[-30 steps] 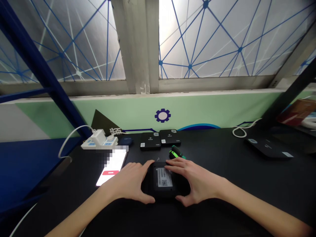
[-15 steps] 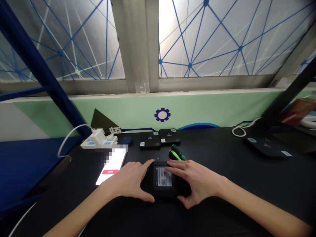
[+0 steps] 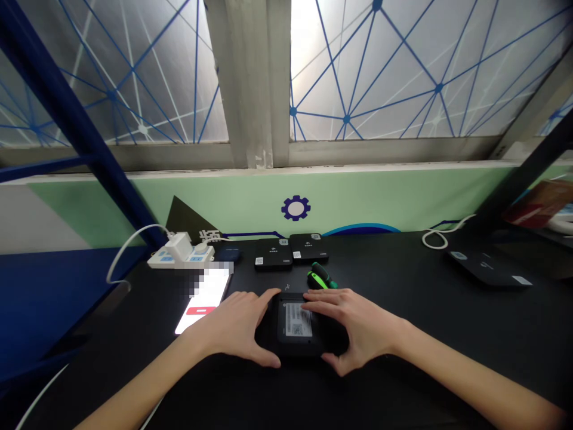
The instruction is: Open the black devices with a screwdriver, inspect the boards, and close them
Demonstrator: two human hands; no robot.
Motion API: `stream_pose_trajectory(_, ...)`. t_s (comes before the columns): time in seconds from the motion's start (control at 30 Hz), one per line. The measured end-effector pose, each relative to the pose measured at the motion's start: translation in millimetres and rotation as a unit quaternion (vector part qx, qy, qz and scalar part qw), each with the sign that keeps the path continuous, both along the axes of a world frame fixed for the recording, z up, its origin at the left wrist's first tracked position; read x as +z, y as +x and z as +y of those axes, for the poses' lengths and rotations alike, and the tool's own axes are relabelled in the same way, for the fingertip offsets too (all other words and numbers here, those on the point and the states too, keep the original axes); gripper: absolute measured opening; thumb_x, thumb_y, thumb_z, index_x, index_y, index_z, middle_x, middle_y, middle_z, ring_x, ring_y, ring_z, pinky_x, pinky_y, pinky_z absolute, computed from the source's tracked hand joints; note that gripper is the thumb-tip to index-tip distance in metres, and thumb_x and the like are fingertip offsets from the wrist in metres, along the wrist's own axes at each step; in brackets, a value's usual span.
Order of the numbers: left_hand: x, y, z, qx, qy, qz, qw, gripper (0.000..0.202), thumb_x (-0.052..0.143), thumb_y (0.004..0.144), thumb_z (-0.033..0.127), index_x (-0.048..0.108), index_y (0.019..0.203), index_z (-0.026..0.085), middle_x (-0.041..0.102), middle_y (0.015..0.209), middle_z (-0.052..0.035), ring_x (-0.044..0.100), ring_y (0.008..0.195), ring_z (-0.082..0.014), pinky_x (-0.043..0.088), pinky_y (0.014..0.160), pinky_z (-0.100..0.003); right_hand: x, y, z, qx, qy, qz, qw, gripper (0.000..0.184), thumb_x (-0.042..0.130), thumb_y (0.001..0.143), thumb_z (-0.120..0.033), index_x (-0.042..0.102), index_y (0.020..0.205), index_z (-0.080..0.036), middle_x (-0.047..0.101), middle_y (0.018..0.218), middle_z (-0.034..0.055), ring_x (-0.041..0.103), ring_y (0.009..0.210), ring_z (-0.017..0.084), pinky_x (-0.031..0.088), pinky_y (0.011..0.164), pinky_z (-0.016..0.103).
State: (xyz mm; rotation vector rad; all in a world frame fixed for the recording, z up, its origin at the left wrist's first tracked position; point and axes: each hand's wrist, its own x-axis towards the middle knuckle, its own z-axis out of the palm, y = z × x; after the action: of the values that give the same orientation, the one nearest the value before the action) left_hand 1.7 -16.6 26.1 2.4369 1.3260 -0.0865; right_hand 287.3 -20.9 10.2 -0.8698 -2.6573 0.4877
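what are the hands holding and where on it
The left hand and right hand hold a black device by its side edges, the right fingers lying over its top face.

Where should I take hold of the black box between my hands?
Grip the black box by its left and right edges, from both sides, where the left hand and right hand already sit: it lies flat, label up, on the black table, so its top offers little to pinch.

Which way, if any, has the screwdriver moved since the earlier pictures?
No, it hasn't moved: the screwdriver sits in the same spot, just in front of the black box.
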Motion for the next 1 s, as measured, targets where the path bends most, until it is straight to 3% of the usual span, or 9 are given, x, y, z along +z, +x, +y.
stream_pose_trajectory(0.27, -11.6, -3, 3, -0.001, 0.034, 0.012, 0.999, 0.121, 0.07, 0.061, 0.084, 0.032, 0.158, 0.022, 0.066, 0.096, -0.0079, 0.063, 0.096, -0.0368, 0.045, 0.077, -0.036, 5.0, 1, 1, -0.016, -0.027, -0.016, 0.999, 0.084, 0.077, 0.068, -0.039, 0.054, 0.146, -0.016, 0.047, 0.154, 0.0171, 0.049, 0.138, 0.038, 0.043, 0.112, 0.048)
stream_pose_trajectory(0.4, -15.3, -4, 2, -0.012, 0.05, 0.021, 0.998, 0.127, 0.061, 0.062, 0.092, 0.024, 0.161, 0.021, 0.067, 0.102, -0.0114, 0.063, 0.096, -0.038, 0.045, 0.076, -0.037, 8.0, 0, -1, -0.024, -0.035, -0.025, 0.999, 0.091, 0.076, 0.076, -0.049, 0.044, 0.152, -0.013, 0.043, 0.156, 0.0184, 0.046, 0.141, 0.037, 0.042, 0.114, 0.048)
stream_pose_trajectory(0.5, -14.4, -2, 0, -0.011, 0.062, 0.037, 0.997, 0.121, 0.049, 0.07, 0.094, 0.023, 0.161, 0.019, 0.068, 0.102, -0.0148, 0.063, 0.095, -0.039, 0.045, 0.079, -0.041, 8.7, -2, -2, -0.025, -0.037, -0.037, 0.998, 0.092, 0.072, 0.081, -0.058, 0.041, 0.154, -0.01, 0.042, 0.156, 0.0205, 0.044, 0.142, 0.037, 0.041, 0.115, 0.049)
stream_pose_trajectory(0.73, -8.0, 4, -3, -0.027, 0.076, 0.074, 0.994, 0.118, 0.038, 0.077, 0.094, 0.022, 0.161, 0.013, 0.069, 0.088, -0.0149, 0.065, 0.083, -0.0381, 0.046, 0.072, -0.04, 7.9, -5, -2, -0.04, -0.062, -0.035, 0.997, 0.095, 0.077, 0.077, -0.061, 0.045, 0.152, -0.012, 0.044, 0.155, 0.0195, 0.045, 0.14, 0.041, 0.041, 0.114, 0.053)
stream_pose_trajectory(1.0, -12.6, 1, -3, -0.023, 0.086, 0.07, 0.994, 0.114, 0.04, 0.079, 0.092, 0.019, 0.162, 0.016, 0.071, 0.091, -0.0141, 0.066, 0.086, -0.0381, 0.046, 0.072, -0.038, 9.4, -6, -1, -0.042, -0.064, -0.042, 0.996, 0.093, 0.076, 0.078, -0.062, 0.046, 0.151, -0.012, 0.046, 0.154, 0.0176, 0.046, 0.14, 0.037, 0.041, 0.115, 0.048)
